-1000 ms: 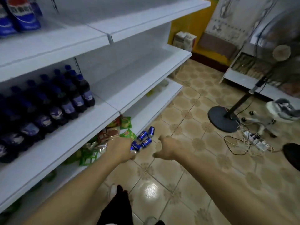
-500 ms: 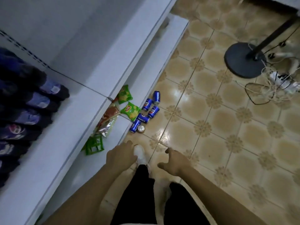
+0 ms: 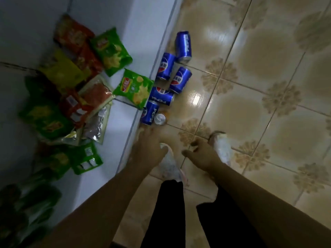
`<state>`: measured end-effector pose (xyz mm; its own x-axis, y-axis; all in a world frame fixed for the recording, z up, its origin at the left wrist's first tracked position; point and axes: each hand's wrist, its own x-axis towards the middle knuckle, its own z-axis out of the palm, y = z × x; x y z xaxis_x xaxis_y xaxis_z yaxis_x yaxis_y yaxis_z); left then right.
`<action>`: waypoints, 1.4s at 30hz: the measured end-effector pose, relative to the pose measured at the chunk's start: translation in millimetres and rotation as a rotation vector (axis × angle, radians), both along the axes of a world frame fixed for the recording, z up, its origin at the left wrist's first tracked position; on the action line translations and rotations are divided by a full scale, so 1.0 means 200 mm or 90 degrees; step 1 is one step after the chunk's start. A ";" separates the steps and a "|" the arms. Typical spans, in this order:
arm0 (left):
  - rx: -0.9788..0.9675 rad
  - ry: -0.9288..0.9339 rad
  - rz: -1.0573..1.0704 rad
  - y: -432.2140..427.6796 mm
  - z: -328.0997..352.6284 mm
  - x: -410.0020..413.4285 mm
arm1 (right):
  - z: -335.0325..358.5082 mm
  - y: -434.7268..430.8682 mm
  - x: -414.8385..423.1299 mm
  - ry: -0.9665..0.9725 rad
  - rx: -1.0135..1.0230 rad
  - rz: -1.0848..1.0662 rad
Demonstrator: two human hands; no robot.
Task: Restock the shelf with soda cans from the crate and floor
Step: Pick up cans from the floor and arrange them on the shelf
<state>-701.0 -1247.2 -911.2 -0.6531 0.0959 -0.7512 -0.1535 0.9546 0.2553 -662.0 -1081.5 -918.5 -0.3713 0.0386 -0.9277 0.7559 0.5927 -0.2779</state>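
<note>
Five blue soda cans (image 3: 180, 80) lie on their sides on the tiled floor (image 3: 259, 108), in a loose row along the front edge of the white bottom shelf (image 3: 125, 122). At the near end of the row is one more can (image 3: 160, 118), orange at the side, which shows its silver top to the camera and touches the nearest blue can. On the shelf lie many snack bags (image 3: 84, 56), green, red and yellow; one green chip bag (image 3: 134, 88) hangs a little over the edge, just beside the cans.

The left hand (image 3: 148, 149) is near the orange can, its fingers stretched toward it, and it holds nothing. The right hand (image 3: 202, 154) is above the floor with fingers loosely bent, also empty. Under the hands are two white shoes (image 3: 170, 165) and black trousers (image 3: 168, 212).
</note>
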 end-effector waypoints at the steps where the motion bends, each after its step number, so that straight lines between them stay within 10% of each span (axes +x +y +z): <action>1: 0.002 0.013 0.029 0.02 -0.14 -0.03 | -0.14 0.00 -0.02 0.019 0.011 0.011; 11: -0.108 0.160 -0.229 -0.02 -1.03 -0.15 | -1.06 -0.02 -0.03 0.094 0.030 0.129; 15: -0.034 0.103 -0.065 -0.03 -0.97 -0.17 | -0.98 0.01 0.05 0.134 0.030 0.135; 29: 0.185 -0.238 0.186 0.38 0.83 -0.28 | 0.72 0.28 -0.04 0.284 -0.060 0.167; 42: 0.473 -0.043 0.511 0.66 2.22 0.02 | 2.11 0.53 -0.08 0.288 -0.115 -0.017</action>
<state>-697.7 -1115.8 -466.3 -0.6875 0.1046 -0.7186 -0.6971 0.1824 0.6934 -677.6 -975.0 -495.6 -0.7394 -0.0933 -0.6667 0.5505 0.4862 -0.6786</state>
